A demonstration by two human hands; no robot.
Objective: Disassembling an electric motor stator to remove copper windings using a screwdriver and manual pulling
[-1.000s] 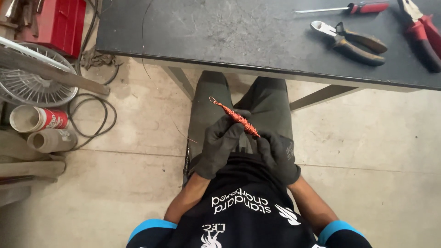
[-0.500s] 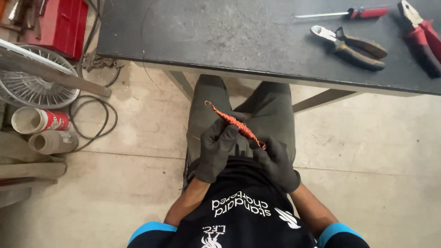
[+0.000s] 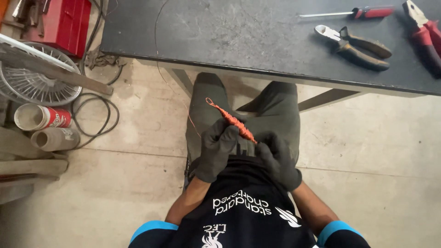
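Note:
Both my hands wear dark gloves and meet over my lap. My left hand (image 3: pixel 218 149) pinches the middle of a thin rod wound tightly with orange copper wire (image 3: pixel 229 120), which points up and to the left. My right hand (image 3: pixel 278 158) grips the rod's lower right end. A loose strand of thin wire (image 3: pixel 177 94) runs from the rod up toward the dark tabletop (image 3: pixel 239 36).
On the table lie a red-handled screwdriver (image 3: pixel 356 13), brown-handled cutters (image 3: pixel 356 45) and red-handled pliers (image 3: pixel 425 34). To the left on the floor are a fan grille (image 3: pixel 34 82), a red toolbox (image 3: pixel 66 25), two tubes (image 3: pixel 43 126) and a black cable (image 3: pixel 98 119).
The wire-wound rod and both hands shifted slightly left and lower in view; the grip on the rod is unchanged.

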